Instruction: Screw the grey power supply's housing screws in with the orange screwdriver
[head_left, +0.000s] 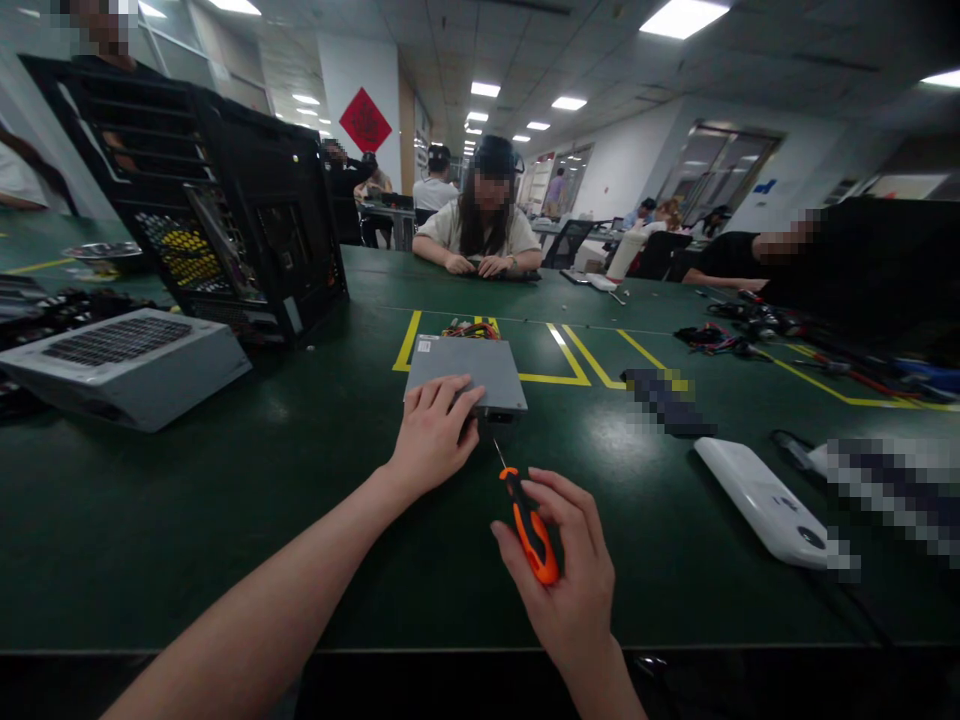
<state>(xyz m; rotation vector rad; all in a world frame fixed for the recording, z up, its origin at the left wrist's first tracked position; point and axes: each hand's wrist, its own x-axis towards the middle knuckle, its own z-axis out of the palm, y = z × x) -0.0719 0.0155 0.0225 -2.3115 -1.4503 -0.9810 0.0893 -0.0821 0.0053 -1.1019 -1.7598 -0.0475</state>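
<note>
A grey metal computer power supply [469, 362] lies on the green table in front of me, with a bundle of coloured wires [471, 328] at its far side. My left hand [435, 430] rests on its near left part, fingers laid over the top and edge. An orange and black screwdriver [531, 530] lies loosely in my right hand [574, 545], between the thumb and the curved fingers. Its thin shaft points away from me, toward the near side of the power supply. The tip appears apart from the metal. My right thumb stands off the handle.
An open black computer case [277, 230] stands at the left, behind another grey power supply [127, 360]. Right of my hands lies a white rounded device [765, 500]. Cables and tools [750, 325] lie farther right. Across the table sits a person [480, 225].
</note>
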